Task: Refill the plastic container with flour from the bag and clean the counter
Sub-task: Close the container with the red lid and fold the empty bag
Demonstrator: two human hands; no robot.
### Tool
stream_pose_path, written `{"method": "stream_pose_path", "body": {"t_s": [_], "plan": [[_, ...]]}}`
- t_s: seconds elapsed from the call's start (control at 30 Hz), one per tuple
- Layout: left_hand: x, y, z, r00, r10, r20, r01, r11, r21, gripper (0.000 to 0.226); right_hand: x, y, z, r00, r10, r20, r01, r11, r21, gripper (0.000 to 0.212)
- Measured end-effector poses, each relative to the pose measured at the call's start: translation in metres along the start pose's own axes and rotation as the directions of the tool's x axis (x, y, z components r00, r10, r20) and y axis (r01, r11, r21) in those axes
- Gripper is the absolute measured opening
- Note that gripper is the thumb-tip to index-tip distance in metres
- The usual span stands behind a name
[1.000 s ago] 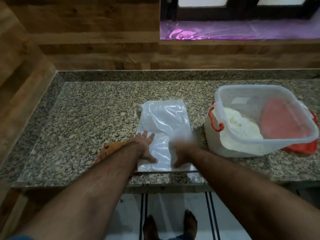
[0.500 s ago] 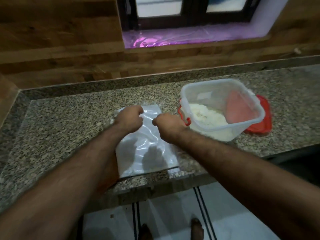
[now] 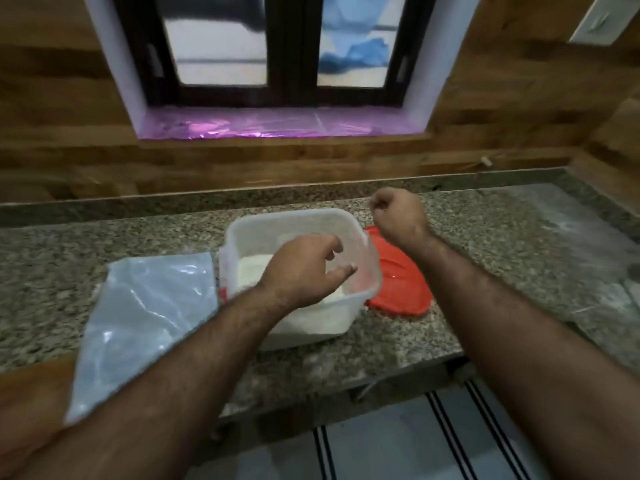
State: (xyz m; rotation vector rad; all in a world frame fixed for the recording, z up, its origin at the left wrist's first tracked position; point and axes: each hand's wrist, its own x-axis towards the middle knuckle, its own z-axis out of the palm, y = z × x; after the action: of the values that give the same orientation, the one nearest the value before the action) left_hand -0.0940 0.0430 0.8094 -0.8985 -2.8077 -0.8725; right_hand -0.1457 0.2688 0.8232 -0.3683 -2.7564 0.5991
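Observation:
A clear plastic container [image 3: 242, 233] with white flour [image 3: 251, 271] in it stands mid-counter. Its red lid [image 3: 398, 282] lies flat just to its right. The empty clear plastic bag [image 3: 138, 313] lies flat on the counter to the container's left, reaching the front edge. My left hand [image 3: 304, 268] hovers over the container's open top, fingers curled and apart, holding nothing. My right hand [image 3: 394, 213] is raised behind the lid, closed in a loose fist with nothing visible in it.
The speckled granite counter [image 3: 485, 258] runs to a wooden wall and a window behind. White dusty smears [image 3: 571, 237] mark its right end. The counter's front edge [image 3: 346, 386] is close, with tiled floor below.
Both hands left the flat bag and moved right: the left now hovers over the container, the right is beyond the lid. The view shifted right and up.

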Motion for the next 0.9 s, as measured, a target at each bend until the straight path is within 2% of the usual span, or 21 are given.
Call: {"method": "stream_pose_path", "body": {"t_s": [0.07, 0.17, 0.23, 0.3, 0.37, 0.43, 0.53, 0.6, 0.67, 0.73, 0.8, 0.9], "plan": [[0.012, 0.026, 0.036, 0.996, -0.06, 0.061, 0.056, 0.996, 0.07, 0.058, 0.004, 0.057, 0.014, 0.994, 0.097, 0.049, -0.097, 0.995, 0.001, 0.021], [0.023, 0.048, 0.076, 0.983, -0.143, 0.118, 0.113, 0.966, 0.232, 0.061, -0.012, 0.121, 0.043, 0.939, 0.132, 0.319, -0.102, 0.989, -0.11, 0.006], [0.022, 0.053, 0.091, 0.973, -0.176, 0.148, 0.116, 0.932, 0.344, 0.055, -0.027, 0.151, 0.063, 0.863, 0.121, 0.49, -0.096, 0.992, -0.077, 0.024], [0.02, 0.054, 0.099, 0.969, -0.164, 0.184, 0.064, 0.888, 0.455, 0.046, -0.036, 0.172, 0.084, 0.795, 0.074, 0.601, -0.035, 0.996, -0.077, 0.039], [0.019, 0.054, 0.102, 0.971, -0.135, 0.196, 0.016, 0.86, 0.51, 0.045, -0.045, 0.18, 0.101, 0.741, 0.064, 0.668, 0.058, 0.986, -0.158, 0.031], [0.021, 0.054, 0.102, 0.973, -0.121, 0.196, 0.001, 0.854, 0.52, 0.046, -0.051, 0.183, 0.115, 0.732, 0.047, 0.679, 0.149, 0.962, -0.228, 0.028], [0.024, 0.056, 0.101, 0.972, -0.118, 0.204, -0.005, 0.856, 0.518, 0.04, -0.053, 0.18, 0.124, 0.781, -0.017, 0.624, 0.225, 0.94, -0.257, 0.032], [0.024, 0.056, 0.101, 0.972, -0.12, 0.201, 0.004, 0.867, 0.498, 0.044, -0.045, 0.176, 0.122, 0.843, -0.076, 0.532, 0.242, 0.937, -0.25, 0.023], [0.024, 0.055, 0.102, 0.977, -0.115, 0.179, 0.019, 0.885, 0.466, 0.055, -0.03, 0.169, 0.111, 0.932, -0.115, 0.344, 0.192, 0.961, -0.197, 0.015], [0.024, 0.052, 0.103, 0.984, -0.119, 0.131, 0.056, 0.911, 0.408, 0.059, -0.013, 0.154, 0.093, 0.986, -0.123, 0.116, 0.136, 0.985, -0.108, 0.014], [0.023, 0.049, 0.104, 0.987, -0.144, 0.071, 0.117, 0.948, 0.295, 0.062, 0.003, 0.135, 0.067, 0.995, -0.078, -0.065, 0.081, 0.996, 0.048, 0.011], [0.028, 0.049, 0.098, 0.975, -0.219, -0.043, 0.222, 0.971, 0.089, 0.07, 0.022, 0.106, 0.031, 0.98, 0.008, -0.2, 0.047, 0.961, 0.271, 0.012]]}}
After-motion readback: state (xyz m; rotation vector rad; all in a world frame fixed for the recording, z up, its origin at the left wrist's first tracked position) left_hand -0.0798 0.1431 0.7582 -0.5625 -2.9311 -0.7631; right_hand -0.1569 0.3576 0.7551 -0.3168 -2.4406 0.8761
